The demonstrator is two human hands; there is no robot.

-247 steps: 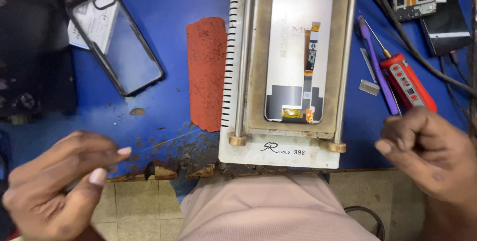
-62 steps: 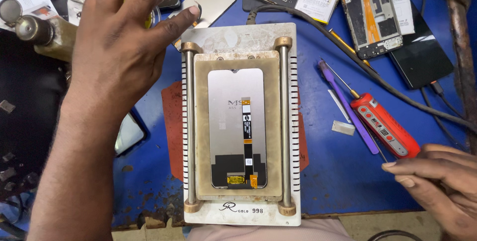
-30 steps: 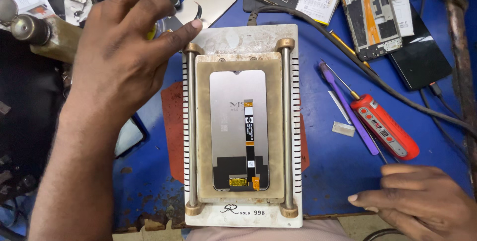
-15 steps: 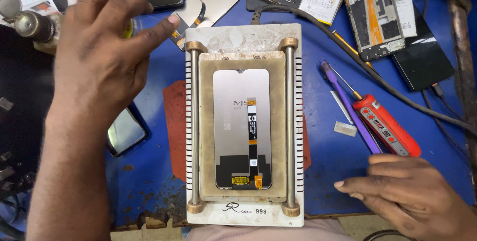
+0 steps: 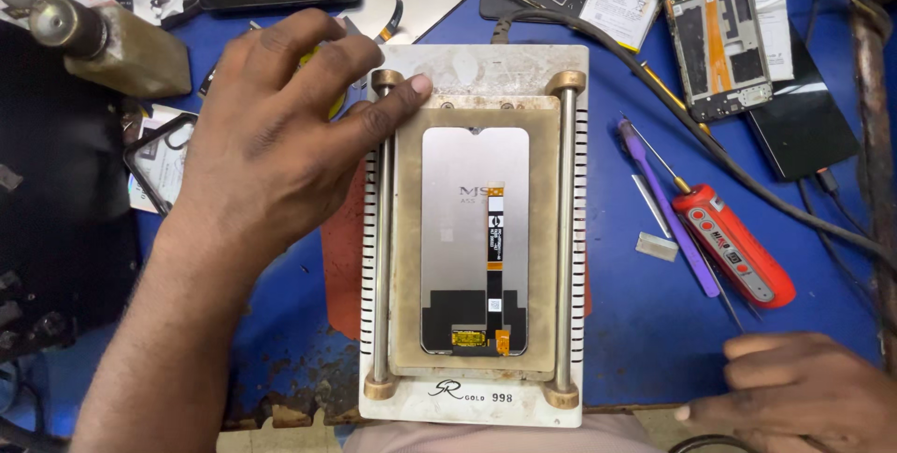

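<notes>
The left hand lies spread, its fingertips touching the top left corner of the white plate. A phone screen lies on the plate, just right of that hand. The right hand rests flat and empty on the blue surface, just below a red screwdriver.

Blue workbench; white separator plate; red screwdriver; purple pry tool.

Worn matt-blue table – stained cream metal plate, dull brass rails, glossy red-plastic screwdriver.
</notes>
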